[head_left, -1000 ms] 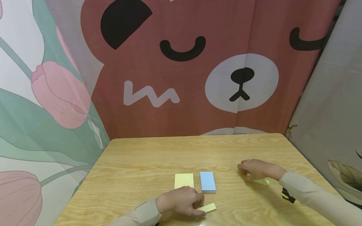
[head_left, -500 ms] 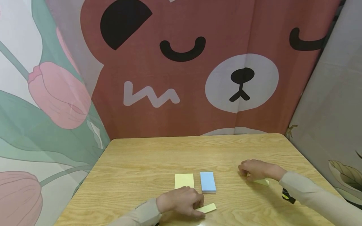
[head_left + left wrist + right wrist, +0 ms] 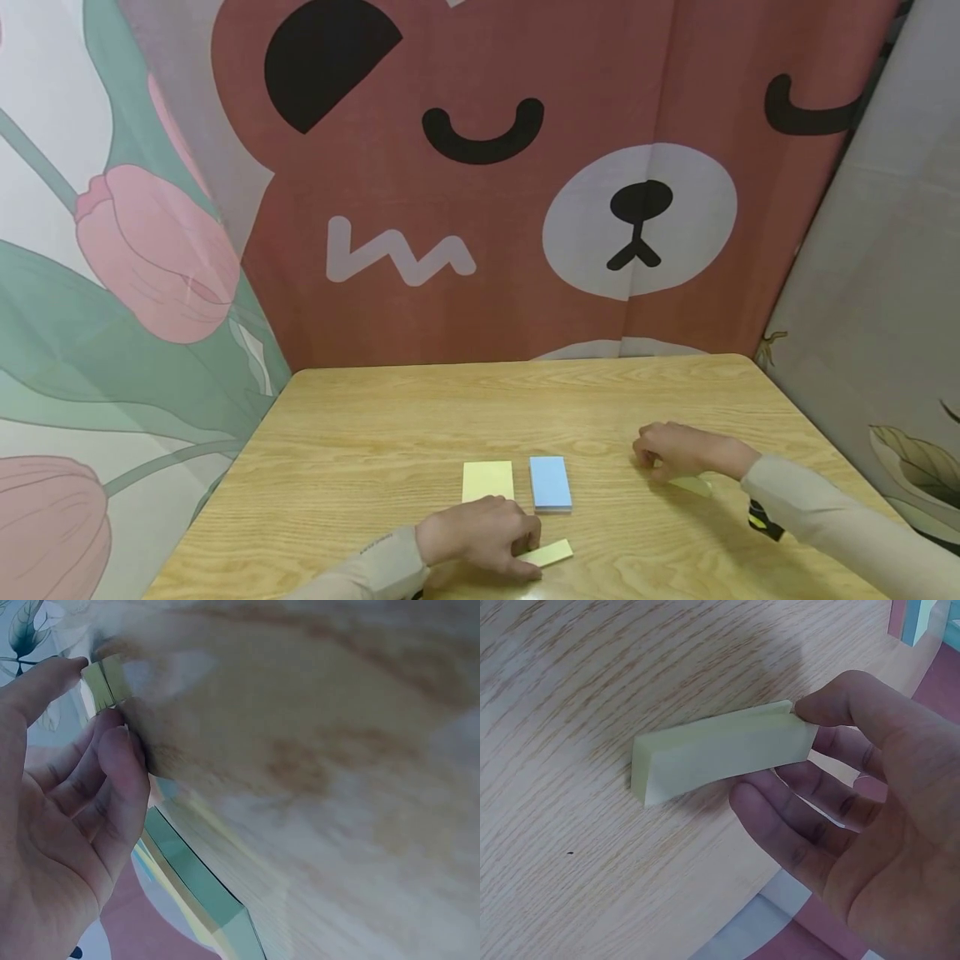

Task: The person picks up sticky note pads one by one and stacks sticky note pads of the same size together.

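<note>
My left hand (image 3: 487,533) pinches one end of a narrow yellow sticky note pad (image 3: 551,553) between thumb and fingers, low over the front of the table. In the left wrist view, the end of that pad (image 3: 107,682) shows between thumb and fingertips. Further right, my right hand (image 3: 678,450) holds another narrow yellow sticky note pad (image 3: 720,755) by its end, thumb on top and fingers below. A thin gap parts its layers near the thumb. In the head view, the hand hides most of this pad.
A square yellow sticky note pad (image 3: 487,479) lies just beyond my left hand, partly covered by it. Beside it is a blue sticky note pad (image 3: 551,483). The wooden table (image 3: 375,417) meets a bear-print curtain (image 3: 510,317) at its far edge.
Both hands stay almost in place. The visible end of the narrow pad in my right hand has shifted slightly and looks blurred now.
</note>
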`<state>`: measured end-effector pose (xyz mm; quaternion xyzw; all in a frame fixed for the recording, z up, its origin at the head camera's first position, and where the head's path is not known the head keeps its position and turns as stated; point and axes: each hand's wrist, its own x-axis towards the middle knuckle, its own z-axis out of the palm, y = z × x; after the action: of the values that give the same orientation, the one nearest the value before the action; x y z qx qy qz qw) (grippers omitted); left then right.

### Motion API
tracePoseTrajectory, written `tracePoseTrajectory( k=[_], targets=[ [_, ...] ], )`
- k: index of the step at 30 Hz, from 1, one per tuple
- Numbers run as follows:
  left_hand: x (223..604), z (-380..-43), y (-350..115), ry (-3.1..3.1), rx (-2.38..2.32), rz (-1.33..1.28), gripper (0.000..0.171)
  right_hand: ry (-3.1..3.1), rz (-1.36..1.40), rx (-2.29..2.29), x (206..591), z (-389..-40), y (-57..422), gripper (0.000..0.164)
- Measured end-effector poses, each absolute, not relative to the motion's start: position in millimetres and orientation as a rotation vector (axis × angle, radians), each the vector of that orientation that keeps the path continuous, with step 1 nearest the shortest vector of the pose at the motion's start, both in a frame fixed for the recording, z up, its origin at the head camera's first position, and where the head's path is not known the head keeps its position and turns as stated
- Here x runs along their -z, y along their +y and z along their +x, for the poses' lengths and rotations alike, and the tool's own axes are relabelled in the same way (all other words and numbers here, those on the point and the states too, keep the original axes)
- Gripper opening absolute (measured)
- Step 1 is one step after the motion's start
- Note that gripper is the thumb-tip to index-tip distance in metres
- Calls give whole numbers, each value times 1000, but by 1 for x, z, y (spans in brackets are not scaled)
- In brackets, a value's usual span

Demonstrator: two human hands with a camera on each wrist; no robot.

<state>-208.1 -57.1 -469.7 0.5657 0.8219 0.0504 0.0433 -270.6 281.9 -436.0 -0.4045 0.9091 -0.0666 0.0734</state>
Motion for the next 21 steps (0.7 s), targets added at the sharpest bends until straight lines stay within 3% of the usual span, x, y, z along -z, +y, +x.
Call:
tracePoseTrajectory(
  k=[12,21],
  targets=[
    [469,-207,-57,2526,-141,1731,26,2699,-1181,283,432,-271,279,9],
    [468,-206,-57,2517,-154,1717,25,2653,-1229,343,433,-274,278,14]
  ],
)
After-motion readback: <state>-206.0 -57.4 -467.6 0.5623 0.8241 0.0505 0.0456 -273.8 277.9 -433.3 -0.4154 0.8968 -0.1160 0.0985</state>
